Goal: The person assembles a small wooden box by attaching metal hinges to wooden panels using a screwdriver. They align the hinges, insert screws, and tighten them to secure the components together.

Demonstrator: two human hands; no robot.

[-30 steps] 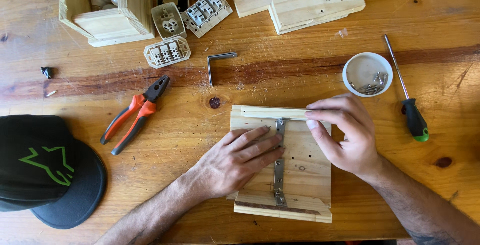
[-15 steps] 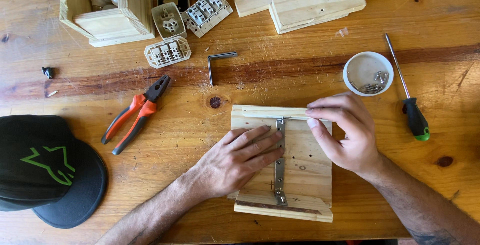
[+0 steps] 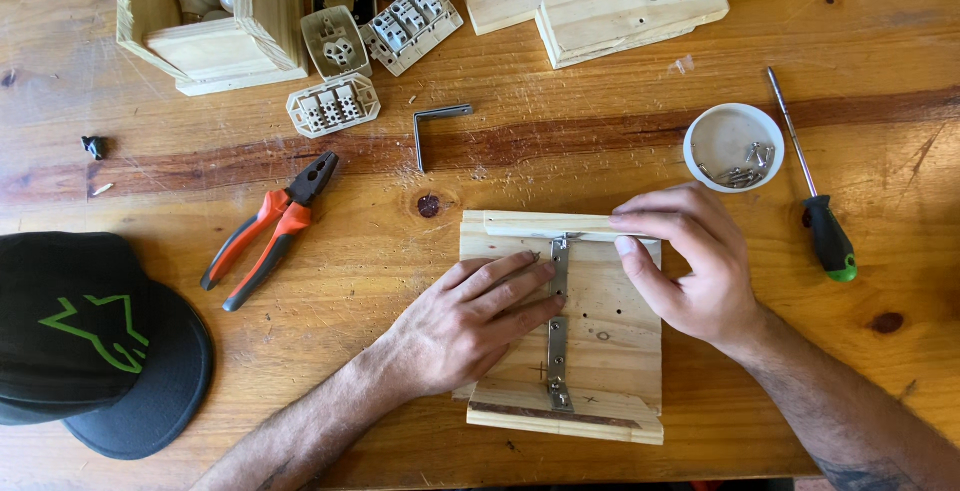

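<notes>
A pale wooden board (image 3: 610, 336) lies flat near the table's front edge, with a metal strip bracket (image 3: 557, 331) running down its middle. My left hand (image 3: 470, 321) rests flat on the board's left part, fingertips touching the bracket. My right hand (image 3: 695, 266) pinches a narrow wooden strip (image 3: 540, 224) standing along the board's far edge, thumb on the near side and fingers on top.
Red-handled pliers (image 3: 270, 231) lie left of the board, a black cap (image 3: 90, 341) further left. A white bowl of screws (image 3: 733, 146) and a green-tipped screwdriver (image 3: 815, 201) sit right. An L bracket (image 3: 432, 126), terminal blocks (image 3: 333, 104), wooden box (image 3: 215, 21) and planks (image 3: 625, 6) lie beyond.
</notes>
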